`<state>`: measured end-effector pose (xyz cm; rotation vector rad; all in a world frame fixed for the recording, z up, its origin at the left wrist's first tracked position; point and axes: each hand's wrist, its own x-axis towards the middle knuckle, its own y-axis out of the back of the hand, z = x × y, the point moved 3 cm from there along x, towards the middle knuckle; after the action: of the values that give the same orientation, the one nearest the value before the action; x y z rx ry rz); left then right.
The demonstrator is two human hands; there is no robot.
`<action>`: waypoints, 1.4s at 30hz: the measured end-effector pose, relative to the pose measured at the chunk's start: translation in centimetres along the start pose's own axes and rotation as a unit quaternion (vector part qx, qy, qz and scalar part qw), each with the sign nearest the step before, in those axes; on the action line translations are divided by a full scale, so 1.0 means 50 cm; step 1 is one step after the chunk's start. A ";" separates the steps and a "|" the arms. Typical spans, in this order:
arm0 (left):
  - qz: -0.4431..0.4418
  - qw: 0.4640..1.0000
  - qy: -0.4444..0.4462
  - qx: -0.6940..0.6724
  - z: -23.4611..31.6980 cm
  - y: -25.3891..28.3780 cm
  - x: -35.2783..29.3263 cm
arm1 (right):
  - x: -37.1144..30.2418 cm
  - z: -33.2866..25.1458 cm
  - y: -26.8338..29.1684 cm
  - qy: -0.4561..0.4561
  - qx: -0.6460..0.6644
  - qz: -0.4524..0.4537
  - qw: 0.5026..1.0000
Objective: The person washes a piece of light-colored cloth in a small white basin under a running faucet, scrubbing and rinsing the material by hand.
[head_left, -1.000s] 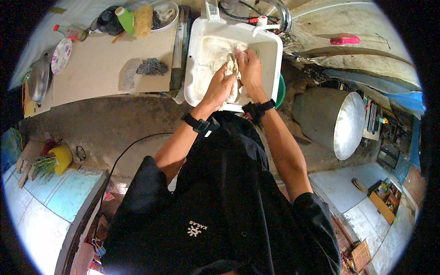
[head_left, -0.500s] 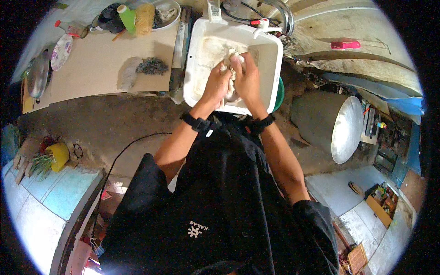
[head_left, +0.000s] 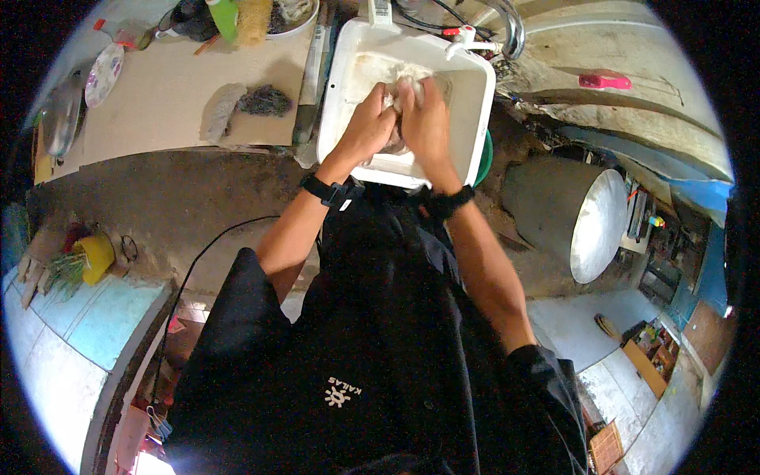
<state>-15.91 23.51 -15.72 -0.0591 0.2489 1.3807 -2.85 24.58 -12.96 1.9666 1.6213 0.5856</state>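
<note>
Both my hands are inside a white sink basin (head_left: 469, 119), close together near its middle. Between them is a wet, crumpled whitish cloth (head_left: 410, 77), bunched up and mostly covered by my fingers. My left hand (head_left: 367, 127) has its fingers closed round the left side of the bundle. On the other side, my right hand (head_left: 425, 119) grips it too, slightly blurred, with the fingers bent over the top. The basin floor around the cloth looks wet and stained.
A white tap with a red handle (head_left: 461, 39) reaches over the basin's far right corner. On the board-covered counter (head_left: 166, 95) at left lie a grey scouring pad (head_left: 265, 100) and a pale pad (head_left: 225, 112). Right of me stands a large metal pot (head_left: 594, 226).
My hands stay on the cloth, with the fingers shifted and squeezed closer round it. The view has moved slightly.
</note>
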 end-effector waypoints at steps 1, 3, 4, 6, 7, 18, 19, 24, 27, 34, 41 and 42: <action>-0.048 0.996 0.071 -0.015 -0.043 0.010 0.014 | -0.029 -0.037 0.001 0.013 0.022 -0.008 1.000; -0.073 0.993 0.065 0.060 -0.010 -0.028 -0.008 | -0.004 0.007 0.009 0.005 -0.012 0.010 1.000; -0.111 0.983 0.121 0.086 -0.024 -0.042 -0.014 | 0.021 0.031 0.013 0.003 -0.043 0.020 0.999; -0.107 0.979 0.132 0.109 -0.017 -0.036 -0.006 | 0.053 0.021 0.018 -0.034 -0.006 -0.023 0.999; -0.074 0.991 0.028 0.112 -0.020 -0.033 -0.004 | 0.025 0.013 0.023 -0.006 -0.029 -0.008 1.000; -0.042 0.991 0.100 0.084 0.013 -0.039 -0.001 | -0.017 -0.003 0.074 -0.029 0.015 0.010 0.999; -0.020 0.992 0.008 0.127 0.022 -0.043 -0.010 | -0.019 -0.005 0.060 -0.025 0.013 0.007 1.000; -0.094 0.977 0.087 0.171 0.054 -0.054 0.000 | 0.058 0.051 0.059 -0.081 -0.019 -0.005 0.997; 0.001 0.977 -0.129 0.168 0.009 -0.037 0.005 | -0.027 0.004 0.049 0.040 0.000 0.022 0.999; -0.031 0.995 0.092 0.014 -0.006 -0.053 -0.013 | 0.009 0.066 0.053 -0.001 0.013 0.053 0.999; 0.001 0.974 0.103 -0.203 -0.087 -0.054 0.005 | 0.001 0.030 0.026 0.038 -0.025 0.031 0.998; 0.000 0.970 0.108 -0.219 -0.115 -0.039 0.000 | -0.022 0.011 0.020 0.042 -0.022 0.025 0.999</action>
<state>-14.82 22.06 -21.50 -0.5803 0.1201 1.4089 -1.95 23.28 -12.74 1.9789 1.5985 0.7269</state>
